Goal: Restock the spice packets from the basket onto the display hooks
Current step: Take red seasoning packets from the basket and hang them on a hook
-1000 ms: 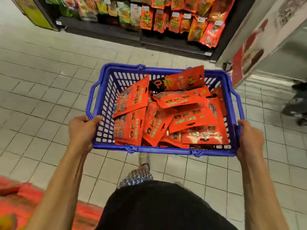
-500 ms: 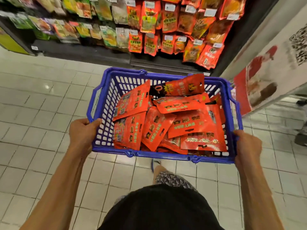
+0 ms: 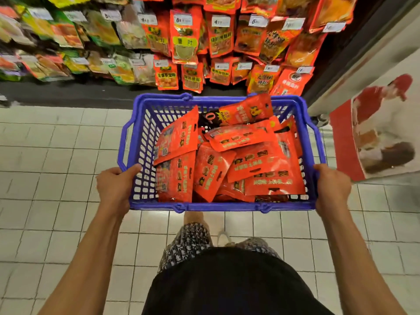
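A blue plastic basket (image 3: pixel 141 142) hangs in front of me above the floor, filled with several red-orange spice packets (image 3: pixel 227 160). My left hand (image 3: pixel 114 186) grips the basket's near left corner. My right hand (image 3: pixel 333 186) grips the near right corner. Straight ahead, the display (image 3: pixel 204 42) shows rows of hanging red, orange and green packets with white price tags; the hooks themselves are hidden behind the packets.
White tiled floor (image 3: pixel 56 167) lies below and to the left. A dark shelf base (image 3: pixel 68 94) runs under the display. A white pillar with a red poster (image 3: pixel 375 133) stands close on the right. My legs and dark shorts show below the basket.
I have walked closer to the display with the basket. The hanging packets now fill the top of the view, and the far rim of the basket is near the lowest row.
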Demonstrator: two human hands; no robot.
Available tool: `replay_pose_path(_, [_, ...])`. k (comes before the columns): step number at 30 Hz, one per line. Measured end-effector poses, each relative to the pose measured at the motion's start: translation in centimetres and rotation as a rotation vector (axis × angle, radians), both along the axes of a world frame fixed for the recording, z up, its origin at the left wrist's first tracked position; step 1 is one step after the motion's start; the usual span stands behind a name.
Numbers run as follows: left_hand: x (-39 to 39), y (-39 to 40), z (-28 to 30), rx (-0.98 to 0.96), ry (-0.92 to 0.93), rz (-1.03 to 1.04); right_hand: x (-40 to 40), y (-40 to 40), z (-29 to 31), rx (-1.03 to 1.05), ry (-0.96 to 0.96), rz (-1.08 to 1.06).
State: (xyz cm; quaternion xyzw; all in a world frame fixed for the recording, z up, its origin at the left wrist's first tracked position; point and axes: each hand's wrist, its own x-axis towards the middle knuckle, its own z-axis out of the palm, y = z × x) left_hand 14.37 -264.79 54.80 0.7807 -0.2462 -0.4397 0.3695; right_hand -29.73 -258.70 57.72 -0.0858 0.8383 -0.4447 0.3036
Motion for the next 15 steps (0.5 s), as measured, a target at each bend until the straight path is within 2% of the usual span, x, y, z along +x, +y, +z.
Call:
replay_pose_path(6, [-0.7,-15.7,-5.8,0.09,0.042,0.074,1.7,-12.1,-6.0,0.116,0.092,-0.045])
replay_pose_path(9, [-1.6,-22.1,-9.6,0.162,0.009,0.097,1.7,-17.3,-9.7,0.211,0.04,-0.081])
replay_pose_path(15, [-4.6,-30.9,-22.5,0.308,-0.047,0.162,-0.7,-25.9,-22.8,0.305,0.031,-0.107])
